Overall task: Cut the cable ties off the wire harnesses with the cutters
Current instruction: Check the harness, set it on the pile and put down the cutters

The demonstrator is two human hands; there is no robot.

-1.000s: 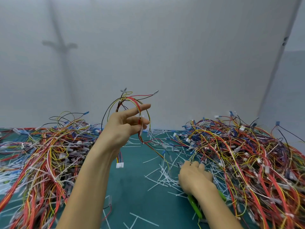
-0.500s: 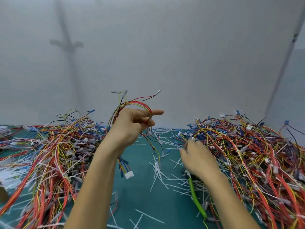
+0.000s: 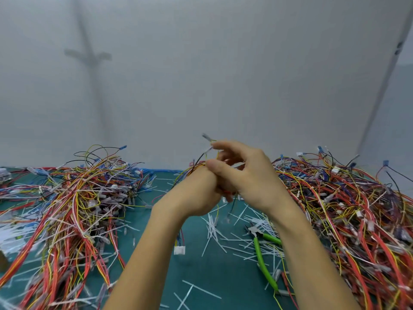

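Note:
My left hand (image 3: 196,193) grips a small wire harness (image 3: 194,168) of red, yellow and black wires, held up over the middle of the mat. Its white connector (image 3: 179,250) hangs below my wrist. My right hand (image 3: 248,175) lies against the left one from the right, thumb and fingers pinching a white cable tie (image 3: 239,164) at the harness. The green-handled cutters (image 3: 260,256) lie loose on the mat below my right forearm, jaws pointing away from me.
A large pile of harnesses (image 3: 78,198) fills the left side and a bigger one (image 3: 346,209) the right. Several cut white ties (image 3: 214,231) litter the teal mat (image 3: 212,276) between them. A grey wall stands close behind.
My right hand let go of the cutters on the mat, rose and joined the left hand at the harness. The left hand moved the harness to the right.

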